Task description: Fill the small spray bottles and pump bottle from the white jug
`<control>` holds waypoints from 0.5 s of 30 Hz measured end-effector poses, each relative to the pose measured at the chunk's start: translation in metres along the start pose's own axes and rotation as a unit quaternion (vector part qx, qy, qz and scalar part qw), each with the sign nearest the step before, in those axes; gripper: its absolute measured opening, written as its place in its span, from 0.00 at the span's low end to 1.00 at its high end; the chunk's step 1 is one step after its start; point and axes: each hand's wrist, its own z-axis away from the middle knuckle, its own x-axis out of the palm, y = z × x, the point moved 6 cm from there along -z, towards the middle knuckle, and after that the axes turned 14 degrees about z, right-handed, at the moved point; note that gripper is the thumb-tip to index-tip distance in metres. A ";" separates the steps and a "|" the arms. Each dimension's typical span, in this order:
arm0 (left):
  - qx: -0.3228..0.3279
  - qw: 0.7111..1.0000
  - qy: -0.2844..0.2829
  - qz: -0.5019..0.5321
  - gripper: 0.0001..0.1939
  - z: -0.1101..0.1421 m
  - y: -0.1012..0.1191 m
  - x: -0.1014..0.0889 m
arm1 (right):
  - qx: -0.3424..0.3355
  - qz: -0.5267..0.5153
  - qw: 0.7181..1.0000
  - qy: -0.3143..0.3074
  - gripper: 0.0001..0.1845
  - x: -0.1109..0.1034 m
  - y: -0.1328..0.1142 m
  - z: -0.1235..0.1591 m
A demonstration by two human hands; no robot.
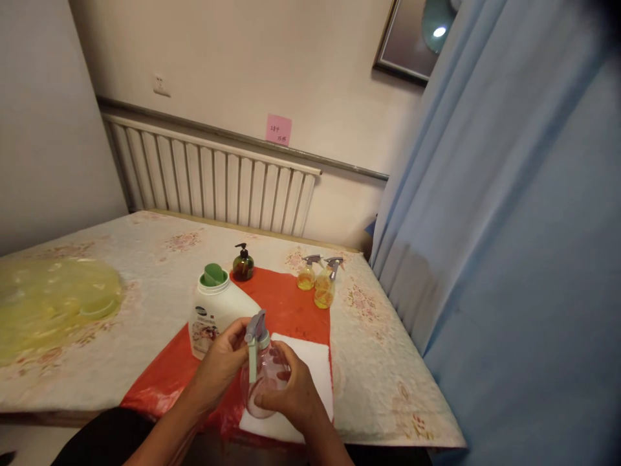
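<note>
A clear pinkish spray bottle (266,382) with a grey trigger head is between my hands, over a white cloth (310,362) at the table's front. My right hand (295,391) wraps around the bottle's body, thumb low on its near side. At the neck, the fingers of my left hand (226,353) close on the trigger head. The bottle looks empty. Just behind my left hand stands a large white jug (226,304) with a green cap or cup (213,275) in its mouth. Under these lies a red plastic sheet (284,301).
Several spray bottles with yellow liquid (324,294) stand at the sheet's right edge. A dark green pump bottle (243,265) is behind the jug. A yellow translucent plastic bag (53,304) lies left. A blue curtain (475,194) hangs along the right side.
</note>
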 end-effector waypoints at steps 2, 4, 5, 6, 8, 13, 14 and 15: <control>-0.007 1.000 0.005 -0.010 0.19 0.001 0.000 0.003 | 0.003 -0.004 1.000 -0.003 0.47 0.001 0.001 0.000; -0.012 1.000 -0.005 -0.023 0.17 0.002 0.000 0.004 | 0.004 -0.003 1.000 -0.002 0.46 0.001 0.003 0.000; -0.012 0.999 -0.012 -0.031 0.17 0.002 -0.001 0.005 | 0.004 0.000 1.000 -0.002 0.45 0.001 0.004 0.000; -0.010 0.999 -0.018 -0.039 0.16 0.002 -0.001 0.005 | 0.004 0.003 1.000 -0.003 0.45 0.002 0.005 0.000; 0.001 0.998 -0.020 -0.054 0.17 0.002 -0.002 0.005 | 0.009 0.009 1.000 -0.009 0.46 0.002 0.009 -0.001; 0.039 0.991 0.004 -0.124 0.21 0.003 -0.009 -0.013 | 0.005 -0.012 1.000 0.011 0.45 -0.007 0.025 -0.015; 0.047 0.986 0.016 -0.159 0.21 0.005 -0.011 -0.024 | 0.007 -0.016 0.999 0.029 0.44 -0.012 0.029 -0.020; 0.049 0.978 0.035 -0.197 0.20 0.006 -0.015 -0.038 | 0.012 -0.018 0.998 0.050 0.44 -0.018 0.033 -0.026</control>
